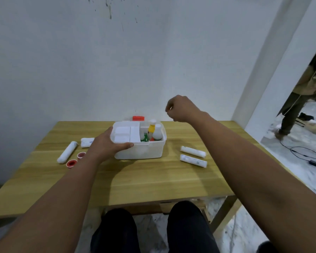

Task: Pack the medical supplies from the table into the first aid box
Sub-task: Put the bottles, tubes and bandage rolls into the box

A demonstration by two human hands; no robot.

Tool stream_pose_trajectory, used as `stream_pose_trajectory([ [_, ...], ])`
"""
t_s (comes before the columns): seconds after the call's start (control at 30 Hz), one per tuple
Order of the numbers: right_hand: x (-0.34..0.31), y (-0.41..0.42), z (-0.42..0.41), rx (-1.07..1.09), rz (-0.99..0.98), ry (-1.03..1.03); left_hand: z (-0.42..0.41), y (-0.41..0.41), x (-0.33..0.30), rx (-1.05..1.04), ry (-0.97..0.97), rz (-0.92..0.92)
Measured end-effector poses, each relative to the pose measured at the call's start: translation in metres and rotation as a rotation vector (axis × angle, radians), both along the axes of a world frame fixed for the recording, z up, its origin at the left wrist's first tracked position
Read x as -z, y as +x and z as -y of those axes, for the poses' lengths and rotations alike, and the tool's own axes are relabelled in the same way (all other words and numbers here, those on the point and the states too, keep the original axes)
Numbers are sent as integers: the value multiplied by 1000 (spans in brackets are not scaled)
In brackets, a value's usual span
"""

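The white first aid box (146, 152) stands open in the middle of the wooden table (153, 178). Inside it are white bottles (157, 132), a yellow-capped one (151, 129) and a white tray insert (125, 133). My left hand (106, 145) grips the box's left front rim. My right hand (181, 108) hovers above and right of the box, fingers curled, nothing visible in it. Two white bandage rolls (193, 151) (193, 161) lie right of the box. Left of it lie two more rolls (67, 151) (87, 142) and two red tape spools (71, 163) (81, 155).
A red latch (138, 118) shows behind the box, by the white wall. A person stands at the far right (303, 92) beyond the table's right edge, near a black cable (305, 154) on the floor. My knees are under the front edge.
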State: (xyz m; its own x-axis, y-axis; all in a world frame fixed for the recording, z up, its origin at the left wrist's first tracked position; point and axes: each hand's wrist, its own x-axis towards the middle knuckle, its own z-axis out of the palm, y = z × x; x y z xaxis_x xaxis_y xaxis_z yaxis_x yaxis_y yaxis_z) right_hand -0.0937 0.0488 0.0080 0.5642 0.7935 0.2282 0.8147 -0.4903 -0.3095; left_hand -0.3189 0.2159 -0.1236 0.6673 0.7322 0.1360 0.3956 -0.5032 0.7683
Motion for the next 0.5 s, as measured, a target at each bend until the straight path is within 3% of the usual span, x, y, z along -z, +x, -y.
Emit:
stream_pose_trajectory([
  [0.07,13,17,20,77,-50,-151,0,0,-1,3,-3,6],
  [0.17,39,28,40,141,-144,-678,-1,1,-1,6,16,10],
  [0.23,60,32,46,157,-86,-900,-1,0,-1,1,14,9],
  [0.5,99,35,37,130,-40,-811,2,-2,-1,-1,5,35],
])
